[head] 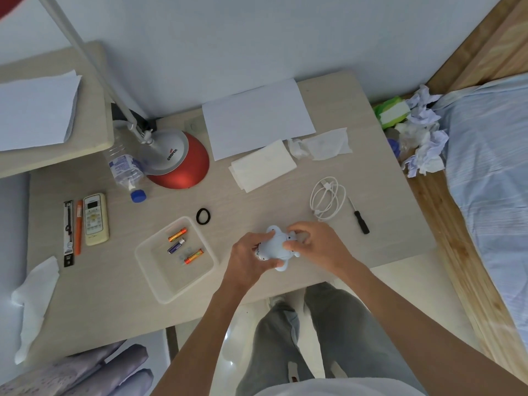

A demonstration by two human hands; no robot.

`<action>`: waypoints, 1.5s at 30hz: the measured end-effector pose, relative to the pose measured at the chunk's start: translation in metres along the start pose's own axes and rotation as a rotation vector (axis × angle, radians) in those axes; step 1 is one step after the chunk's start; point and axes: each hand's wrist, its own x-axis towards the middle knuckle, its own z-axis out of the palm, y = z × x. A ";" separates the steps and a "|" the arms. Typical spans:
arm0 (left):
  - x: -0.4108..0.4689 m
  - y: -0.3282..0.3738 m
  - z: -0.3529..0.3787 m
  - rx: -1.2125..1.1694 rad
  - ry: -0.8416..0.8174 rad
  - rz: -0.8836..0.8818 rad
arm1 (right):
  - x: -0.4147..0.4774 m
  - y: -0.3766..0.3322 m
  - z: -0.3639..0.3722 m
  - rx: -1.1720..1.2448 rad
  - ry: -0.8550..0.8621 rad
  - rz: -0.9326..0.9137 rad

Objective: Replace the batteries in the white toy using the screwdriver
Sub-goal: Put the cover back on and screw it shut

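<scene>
The white toy (275,247) is held just above the desk near its front edge, between both hands. My left hand (250,261) grips its left side and underside. My right hand (313,244) pinches its right end with thumb and fingers. The small black-handled screwdriver (359,217) lies on the desk to the right, apart from both hands. Left of the toy, a clear plastic tray (148,261) holds three batteries: two orange ones (177,234) (194,256) and a purple one (176,246).
A coiled white cable (327,202) lies beside the screwdriver. A black hair tie (203,216), a red lamp base (183,161), a water bottle (125,167), a remote (95,219), pens, tissues (263,165) and paper (257,118) sit farther back. A bed (491,167) stands at right.
</scene>
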 end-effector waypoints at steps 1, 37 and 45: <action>-0.001 0.001 0.000 -0.003 -0.006 -0.014 | -0.006 0.003 -0.002 0.008 0.066 0.020; 0.009 0.048 -0.004 0.319 -0.139 -0.164 | -0.044 0.000 -0.049 -0.370 0.177 0.011; 0.011 0.041 0.001 0.313 -0.158 -0.161 | -0.034 -0.025 -0.025 -0.483 0.161 -0.024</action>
